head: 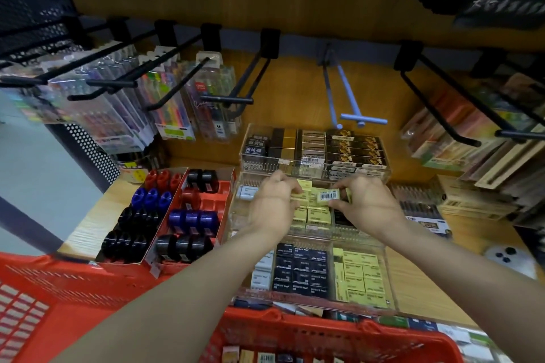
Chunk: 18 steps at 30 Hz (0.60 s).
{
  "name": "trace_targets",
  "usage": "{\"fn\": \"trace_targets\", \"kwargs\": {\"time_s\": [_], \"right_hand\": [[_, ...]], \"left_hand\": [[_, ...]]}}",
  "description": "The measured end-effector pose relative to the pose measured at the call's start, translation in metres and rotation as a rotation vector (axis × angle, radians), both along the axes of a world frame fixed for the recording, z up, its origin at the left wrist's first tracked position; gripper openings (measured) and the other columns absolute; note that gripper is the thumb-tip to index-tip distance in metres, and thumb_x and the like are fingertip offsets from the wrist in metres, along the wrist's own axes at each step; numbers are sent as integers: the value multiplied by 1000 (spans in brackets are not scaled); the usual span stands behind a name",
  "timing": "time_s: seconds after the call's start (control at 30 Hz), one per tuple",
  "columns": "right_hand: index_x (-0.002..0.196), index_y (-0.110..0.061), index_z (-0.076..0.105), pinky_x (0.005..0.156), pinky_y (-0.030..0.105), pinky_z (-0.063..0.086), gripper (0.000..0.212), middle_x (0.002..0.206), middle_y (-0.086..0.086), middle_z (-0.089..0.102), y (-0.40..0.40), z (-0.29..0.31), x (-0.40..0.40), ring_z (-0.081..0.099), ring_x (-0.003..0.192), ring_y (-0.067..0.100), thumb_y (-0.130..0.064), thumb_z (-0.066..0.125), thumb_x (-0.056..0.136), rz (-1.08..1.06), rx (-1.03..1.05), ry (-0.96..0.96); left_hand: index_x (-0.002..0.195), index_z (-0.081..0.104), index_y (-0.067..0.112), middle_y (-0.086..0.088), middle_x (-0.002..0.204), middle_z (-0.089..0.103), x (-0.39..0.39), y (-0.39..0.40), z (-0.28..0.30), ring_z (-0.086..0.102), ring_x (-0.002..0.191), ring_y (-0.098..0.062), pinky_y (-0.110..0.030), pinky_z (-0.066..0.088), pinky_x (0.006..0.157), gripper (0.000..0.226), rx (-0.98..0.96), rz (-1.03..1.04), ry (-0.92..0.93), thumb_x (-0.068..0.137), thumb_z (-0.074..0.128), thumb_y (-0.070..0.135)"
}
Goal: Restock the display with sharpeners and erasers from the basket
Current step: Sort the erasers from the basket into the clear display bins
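A clear tiered display (380, 247) holds boxed erasers in rows. Over its middle tier, my left hand (272, 200) grips yellow erasers (300, 196) at the left of the row. My right hand (367, 200) pinches a yellow eraser with a barcode label (326, 195) just above the same row. More yellow erasers (317, 214) lie packed below my fingers. To the left, red trays (206, 203) hold red, blue and black sharpeners (191, 219). The red basket (295, 330) sits at the bottom edge, with small erasers visible inside.
The top tier holds black and gold eraser boxes (355, 150); the front tier holds dark (300, 271) and yellow boxes (361, 277). Metal pegs (236, 88) with hanging pen packs jut out above. Pen boxes (418, 209) lie to the right on the wooden shelf.
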State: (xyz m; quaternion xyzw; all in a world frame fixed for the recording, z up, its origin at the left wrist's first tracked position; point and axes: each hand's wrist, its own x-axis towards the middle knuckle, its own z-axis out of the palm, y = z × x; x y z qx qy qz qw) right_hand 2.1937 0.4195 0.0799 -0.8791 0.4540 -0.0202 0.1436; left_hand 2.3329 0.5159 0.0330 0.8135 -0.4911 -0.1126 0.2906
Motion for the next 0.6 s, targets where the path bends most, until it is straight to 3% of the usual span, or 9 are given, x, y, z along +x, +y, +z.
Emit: {"fn": "trace_targets", "kwargs": {"time_s": [0.07, 0.2, 0.37, 0.6], "right_hand": [[125, -24, 64, 81, 32, 50, 42, 115, 3, 67, 2, 1, 2, 62, 105, 24, -45, 67, 89, -31, -40, 23], [125, -27, 63, 73, 31, 49, 35, 111, 5, 68, 0, -3, 11, 64, 103, 27, -41, 64, 93, -58, -142, 61], [117, -29, 66, 73, 32, 51, 24, 106, 4, 70, 0, -10, 28, 66, 99, 26, -37, 62, 94, 2, -252, 102], [114, -28, 69, 77, 35, 53, 21, 134, -1, 53, -4, -17, 21, 62, 106, 26, -31, 60, 96, 69, -210, 99]], "left_hand": [[113, 65, 21, 6, 116, 51, 2, 0, 4, 49, 116, -15, -30, 48, 98, 25, 11, 8, -36, 89, 70, 14], [136, 52, 23, 7, 135, 51, 5, -3, 7, 39, 122, -15, -34, 38, 106, 49, 44, -191, -221, 90, 67, 14], [136, 53, 27, 10, 139, 54, 14, -3, 9, 41, 116, -16, -33, 39, 101, 45, 147, -167, -234, 93, 65, 24], [133, 58, 28, 9, 138, 53, 11, -6, 18, 41, 123, -19, -36, 40, 102, 43, 246, -113, -319, 91, 66, 34]]}}
